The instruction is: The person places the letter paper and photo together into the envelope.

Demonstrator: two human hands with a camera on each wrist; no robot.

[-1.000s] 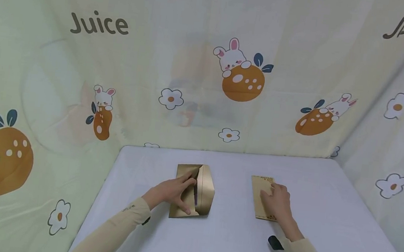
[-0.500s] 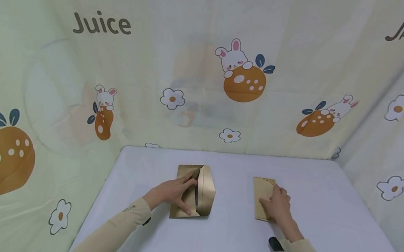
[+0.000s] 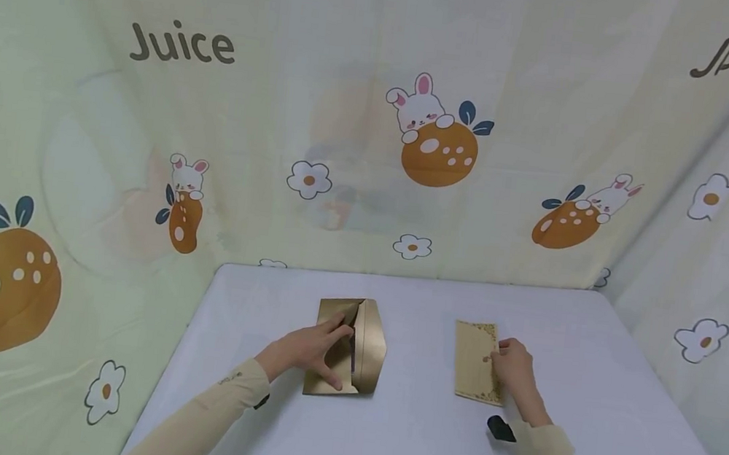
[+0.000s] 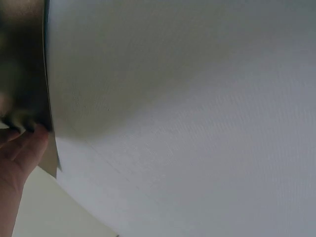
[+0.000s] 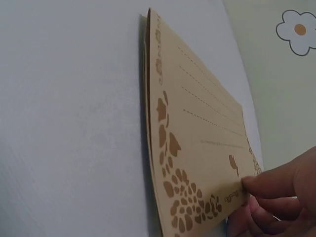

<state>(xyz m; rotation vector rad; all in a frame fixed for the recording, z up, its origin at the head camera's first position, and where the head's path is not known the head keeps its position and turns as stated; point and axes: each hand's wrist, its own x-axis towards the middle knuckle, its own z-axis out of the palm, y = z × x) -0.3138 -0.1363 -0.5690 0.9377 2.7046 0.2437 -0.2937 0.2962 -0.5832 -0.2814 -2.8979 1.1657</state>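
On the white counter [image 3: 410,437], a gold envelope [image 3: 371,345] lies with its flap folded out to the right. The left hand [image 3: 302,347] rests across it, thumb and fingers spread wide. Well apart to the right, the right hand [image 3: 517,367] pinches the edge of a tan patterned card [image 3: 474,363].

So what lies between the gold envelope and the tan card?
Only bare white tabletop between gold envelope and tan card, in the head view.
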